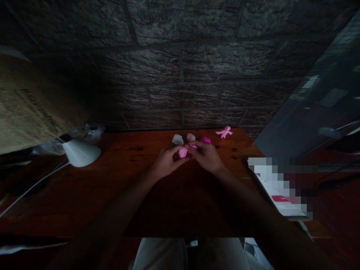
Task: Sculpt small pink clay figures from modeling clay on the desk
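Note:
A lump of pink modelling clay (183, 152) is gripped between the thumb and fingers of my left hand (166, 160), just above the wooden table. My right hand (208, 155) meets it from the other side, its fingers closed on the clay where more pink shows; whether this is one piece or two I cannot tell. Just beyond my hands lie a white lump (177, 139), a pale pink lump (191, 137) and a magenta lump (205, 139), the last partly hidden by my right hand. Farther right is a small pink clay figure (224, 132) with spread limbs.
A dark brick wall (180, 67) rises behind the wooden table (129, 176). To the left stands a lamp with a white base (81, 152) and a large brown paper shade (30, 101). A partly pixelated flat white object (284, 200) lies at the right edge.

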Demonstrator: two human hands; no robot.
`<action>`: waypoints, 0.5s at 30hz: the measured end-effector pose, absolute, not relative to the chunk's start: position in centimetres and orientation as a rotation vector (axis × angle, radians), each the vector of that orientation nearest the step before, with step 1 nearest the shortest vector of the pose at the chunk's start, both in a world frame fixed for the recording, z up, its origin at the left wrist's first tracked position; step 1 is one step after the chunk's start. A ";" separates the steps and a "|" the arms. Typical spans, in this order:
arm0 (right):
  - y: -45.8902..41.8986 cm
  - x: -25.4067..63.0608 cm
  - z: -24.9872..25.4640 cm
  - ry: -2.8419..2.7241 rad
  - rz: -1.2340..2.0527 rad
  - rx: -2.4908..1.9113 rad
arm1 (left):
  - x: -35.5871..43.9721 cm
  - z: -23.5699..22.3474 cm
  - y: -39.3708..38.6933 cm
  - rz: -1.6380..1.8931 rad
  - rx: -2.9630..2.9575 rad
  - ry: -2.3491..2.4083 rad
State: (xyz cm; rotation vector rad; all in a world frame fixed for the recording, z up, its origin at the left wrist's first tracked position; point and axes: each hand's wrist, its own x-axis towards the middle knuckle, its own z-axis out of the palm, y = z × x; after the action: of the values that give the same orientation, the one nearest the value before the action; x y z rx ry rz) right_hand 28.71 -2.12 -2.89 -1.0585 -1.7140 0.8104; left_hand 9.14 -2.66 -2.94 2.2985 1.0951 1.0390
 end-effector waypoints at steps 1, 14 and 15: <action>-2.1 28.7 -2.9 -1.712 0.823 -1.051 | 9.2 -2.9 -2.7 1.030 2.295 1.120; -2.0 28.7 -2.6 -1.608 1.123 -0.900 | 8.9 -1.9 -2.9 1.060 2.189 1.252; -1.9 28.7 -2.6 -1.594 1.141 -0.895 | 8.9 -1.9 -2.9 1.069 2.156 1.231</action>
State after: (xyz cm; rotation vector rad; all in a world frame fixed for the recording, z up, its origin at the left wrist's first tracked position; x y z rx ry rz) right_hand 28.72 -1.93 -2.58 -0.8955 -1.5942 1.1414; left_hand 8.93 -2.88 -1.94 2.1562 1.2305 1.0693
